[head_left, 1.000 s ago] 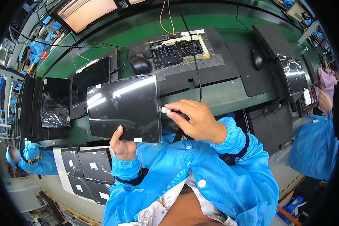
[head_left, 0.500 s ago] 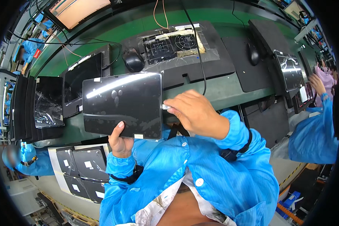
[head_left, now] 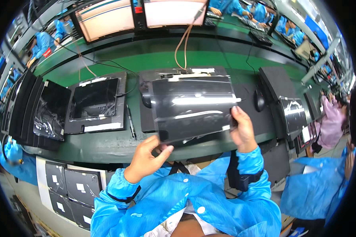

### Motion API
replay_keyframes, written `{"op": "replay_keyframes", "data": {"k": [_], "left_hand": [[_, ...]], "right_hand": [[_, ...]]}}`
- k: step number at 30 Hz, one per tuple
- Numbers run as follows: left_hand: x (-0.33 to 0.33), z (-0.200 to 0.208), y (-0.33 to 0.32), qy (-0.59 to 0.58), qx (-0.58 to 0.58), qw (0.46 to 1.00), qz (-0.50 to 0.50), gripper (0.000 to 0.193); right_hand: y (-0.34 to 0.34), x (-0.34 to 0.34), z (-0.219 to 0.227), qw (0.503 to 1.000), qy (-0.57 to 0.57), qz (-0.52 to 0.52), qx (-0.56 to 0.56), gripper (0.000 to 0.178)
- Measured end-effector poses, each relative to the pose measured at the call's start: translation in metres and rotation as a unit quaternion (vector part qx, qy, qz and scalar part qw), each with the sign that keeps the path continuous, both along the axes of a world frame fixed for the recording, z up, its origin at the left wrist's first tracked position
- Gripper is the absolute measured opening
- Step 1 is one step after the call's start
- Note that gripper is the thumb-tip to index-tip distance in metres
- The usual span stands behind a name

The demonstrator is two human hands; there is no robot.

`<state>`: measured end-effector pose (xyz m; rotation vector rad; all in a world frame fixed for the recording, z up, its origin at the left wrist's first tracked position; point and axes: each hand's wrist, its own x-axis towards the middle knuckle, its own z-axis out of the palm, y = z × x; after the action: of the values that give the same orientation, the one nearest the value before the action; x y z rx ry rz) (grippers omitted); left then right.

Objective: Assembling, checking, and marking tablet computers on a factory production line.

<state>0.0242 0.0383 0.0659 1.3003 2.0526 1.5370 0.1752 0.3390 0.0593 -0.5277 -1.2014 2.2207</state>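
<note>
A black tablet [head_left: 194,106] with a glossy, light-streaked front is held level between my hands, a little above the bench. My left hand [head_left: 145,158] grips its near left corner, thumb and fingers closed there. On the right edge, near the close corner, my right hand [head_left: 243,128] is closed with the thumb on top and the fingers mostly hidden. Small white tabs show along the tablet's edges. Under and behind it lies a dark foam pad [head_left: 145,122], mostly covered by the tablet.
To the left, another tablet [head_left: 94,98] lies on a foam pad beside a pen [head_left: 131,122]. Farther left leans a film-covered tablet [head_left: 51,110]. A black mouse [head_left: 259,100] sits at right. Two monitors [head_left: 105,19] stand behind. Several tablets [head_left: 82,182] lie at lower left; co-workers sit around.
The tablet has moved right and away from me, over the foam pad. My right hand has gone from pinching a small whitish piece at its edge to gripping the tablet. The view has tilted up.
</note>
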Motion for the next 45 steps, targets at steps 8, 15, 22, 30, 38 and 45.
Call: {"op": "replay_keyframes", "data": {"k": [8,15,22,30,38,45], "left_hand": [[-0.026,-0.018,0.036,0.353,-0.101,0.919,0.142,0.074],[-0.033,-0.039,0.041,0.337,-0.116,0.927,0.117,0.084],[-0.032,-0.039,0.041,0.326,-0.110,0.932,0.113,0.087],[-0.035,-0.036,0.030,0.283,-0.080,0.949,0.110,0.078],[-0.026,-0.043,-0.038,0.260,-0.182,0.879,0.355,0.025],[-0.014,-0.054,-0.076,0.258,-0.099,0.893,0.356,0.016]], "right_hand": [[0.067,-0.035,-0.021,0.997,-0.048,0.047,0.027,0.030],[0.068,-0.048,0.010,0.947,-0.273,0.085,0.147,0.039],[0.045,-0.024,0.012,0.636,-0.293,0.010,0.714,0.064],[0.034,-0.035,0.009,0.604,-0.265,-0.050,0.750,0.057],[-0.104,-0.087,0.023,0.638,0.022,0.129,0.759,0.032],[-0.190,-0.169,0.019,0.374,0.074,0.225,0.897,0.046]]}}
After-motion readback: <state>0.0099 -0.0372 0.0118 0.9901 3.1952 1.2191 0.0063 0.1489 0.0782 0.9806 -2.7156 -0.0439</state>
